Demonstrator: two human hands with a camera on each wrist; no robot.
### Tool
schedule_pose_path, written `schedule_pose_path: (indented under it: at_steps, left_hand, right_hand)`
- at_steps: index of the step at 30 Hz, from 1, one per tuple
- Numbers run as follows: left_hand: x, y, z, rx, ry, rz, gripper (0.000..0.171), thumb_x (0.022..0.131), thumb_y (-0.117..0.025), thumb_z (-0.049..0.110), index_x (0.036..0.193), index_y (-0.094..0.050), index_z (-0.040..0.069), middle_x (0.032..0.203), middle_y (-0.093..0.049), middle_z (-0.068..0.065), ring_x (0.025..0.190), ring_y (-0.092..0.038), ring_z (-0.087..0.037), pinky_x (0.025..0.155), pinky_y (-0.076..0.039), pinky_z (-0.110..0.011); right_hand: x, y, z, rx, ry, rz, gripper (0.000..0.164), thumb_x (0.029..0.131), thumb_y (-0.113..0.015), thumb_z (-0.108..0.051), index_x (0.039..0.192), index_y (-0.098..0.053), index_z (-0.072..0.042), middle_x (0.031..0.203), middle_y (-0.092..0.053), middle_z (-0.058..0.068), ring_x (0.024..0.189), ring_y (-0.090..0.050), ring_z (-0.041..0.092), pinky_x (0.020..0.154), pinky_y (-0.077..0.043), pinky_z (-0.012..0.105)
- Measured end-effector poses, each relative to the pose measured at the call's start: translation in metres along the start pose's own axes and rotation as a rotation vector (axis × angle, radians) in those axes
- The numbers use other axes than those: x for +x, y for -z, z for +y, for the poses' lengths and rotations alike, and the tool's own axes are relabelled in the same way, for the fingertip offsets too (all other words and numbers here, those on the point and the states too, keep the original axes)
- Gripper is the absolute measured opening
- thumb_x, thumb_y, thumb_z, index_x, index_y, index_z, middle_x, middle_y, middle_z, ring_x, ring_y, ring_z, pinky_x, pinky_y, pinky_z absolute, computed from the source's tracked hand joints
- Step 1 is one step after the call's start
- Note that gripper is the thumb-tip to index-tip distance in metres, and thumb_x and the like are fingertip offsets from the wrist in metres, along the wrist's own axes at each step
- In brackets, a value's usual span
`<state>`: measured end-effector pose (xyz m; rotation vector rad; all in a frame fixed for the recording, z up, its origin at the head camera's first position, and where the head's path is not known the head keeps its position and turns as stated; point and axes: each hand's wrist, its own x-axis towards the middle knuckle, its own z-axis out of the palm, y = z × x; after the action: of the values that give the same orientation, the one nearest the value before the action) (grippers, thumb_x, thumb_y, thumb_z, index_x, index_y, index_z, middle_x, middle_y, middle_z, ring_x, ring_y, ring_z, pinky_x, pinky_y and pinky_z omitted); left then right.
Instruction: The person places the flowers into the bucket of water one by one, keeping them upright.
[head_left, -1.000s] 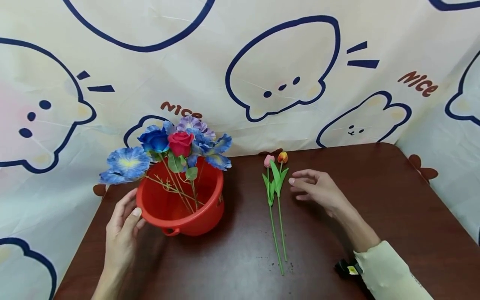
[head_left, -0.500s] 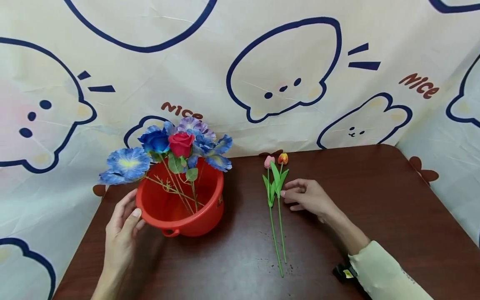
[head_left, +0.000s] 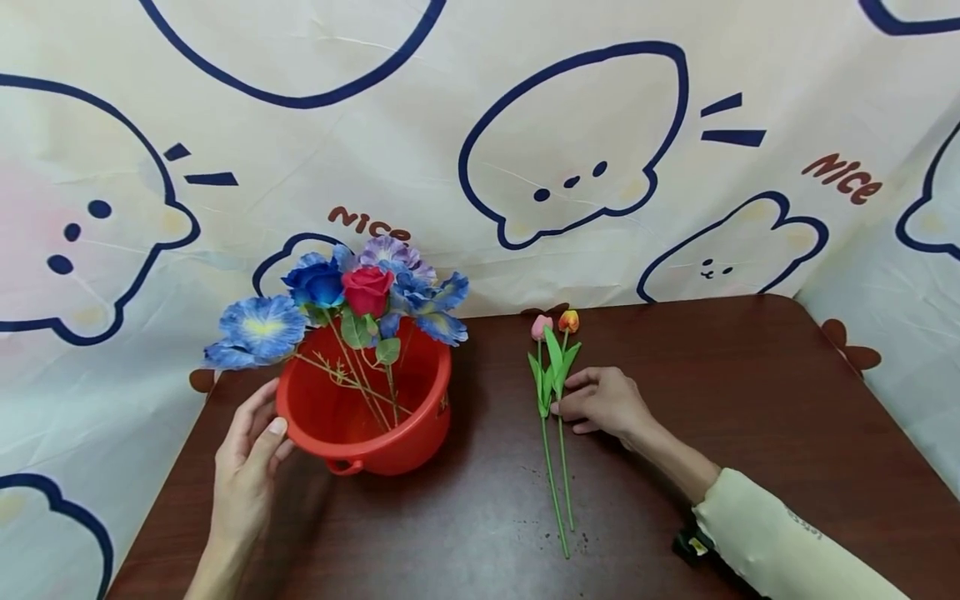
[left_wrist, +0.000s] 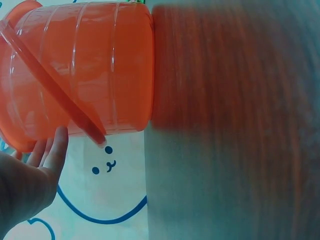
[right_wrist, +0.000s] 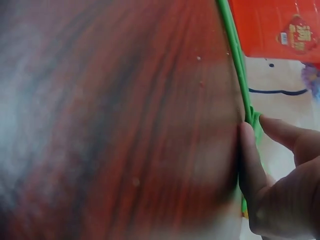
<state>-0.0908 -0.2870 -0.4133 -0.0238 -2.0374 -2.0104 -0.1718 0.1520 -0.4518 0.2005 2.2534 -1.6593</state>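
A red bucket stands at the left of the table with artificial flowers in it, among them a red rose and a blue rose. My left hand rests against the bucket's outer left side, thumb tip at the rim; the left wrist view shows its fingers fairly straight on the wall. Side by side lie a pink tulip and an orange tulip. Just below the leaves, my right hand pinches the orange tulip's green stem between thumb and finger.
A dark brown wooden table carries everything. Behind it hangs a pale cloth printed with cartoon animals. A small black device is near the right sleeve. The bucket's handle hangs down its side.
My right hand has moved left and toward me, from beside the tulips to the orange tulip's stem, its fingers closing there. The left hand stays against the bucket.
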Motion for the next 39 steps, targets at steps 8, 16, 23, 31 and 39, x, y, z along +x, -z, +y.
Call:
schedule_pose_path:
  at_steps: [8,16,23,31,39]
  left_hand:
    - [0.000,0.000,-0.001,0.011,0.011,0.001,0.048,0.113,-0.049,0.006,0.161,-0.045,0.012,0.146,-0.061,0.001,0.123,-0.070,-0.004,0.089,-0.062,-0.018]
    - [-0.001,0.001,-0.002,0.027,0.009,-0.010,0.048,0.113,-0.049,0.007,0.161,-0.044,0.011,0.145,-0.062,0.002,0.123,-0.070,-0.004,0.089,-0.062,-0.018]
    - [0.000,0.000,-0.001,0.035,0.010,-0.009,0.049,0.113,-0.049,0.008,0.162,-0.043,0.009,0.145,-0.061,0.001,0.122,-0.070,-0.004,0.088,-0.063,-0.018]
    - [0.000,-0.001,0.000,0.045,0.024,-0.002,0.049,0.113,-0.050,0.010,0.162,-0.043,0.010,0.146,-0.060,0.002,0.122,-0.069,-0.004,0.088,-0.062,-0.018]
    - [0.000,-0.001,0.002,0.045,0.038,0.005,0.050,0.113,-0.051,0.011,0.162,-0.042,0.009,0.147,-0.060,0.001,0.123,-0.068,-0.005,0.088,-0.063,-0.018]
  right_hand:
    - [0.001,-0.001,0.001,0.008,-0.013,0.010,0.049,0.085,-0.085,-0.004,0.128,-0.066,0.005,0.100,-0.083,0.016,0.085,-0.081,0.018,0.069,-0.068,0.034]
    - [-0.011,0.002,-0.004,0.070,0.087,-0.036,0.057,0.095,-0.074,0.000,0.148,-0.054,0.008,0.110,-0.078,0.021,0.093,-0.080,0.023,0.076,-0.069,0.037]
    - [-0.019,0.011,-0.029,0.116,0.169,-0.016,0.058,0.095,-0.075,0.002,0.149,-0.053,0.004,0.112,-0.072,0.023,0.095,-0.079,0.024,0.078,-0.069,0.037]
    - [-0.030,0.016,-0.053,0.135,0.246,-0.031,0.052,0.098,-0.074,0.000,0.146,-0.055,0.006,0.113,-0.071,0.018,0.091,-0.078,0.009,0.081,-0.068,0.037]
    - [-0.038,0.005,-0.077,0.162,0.336,-0.070,0.042,0.098,-0.075,-0.001,0.138,-0.064,0.001,0.111,-0.072,0.014,0.094,-0.080,0.013,0.080,-0.069,0.037]
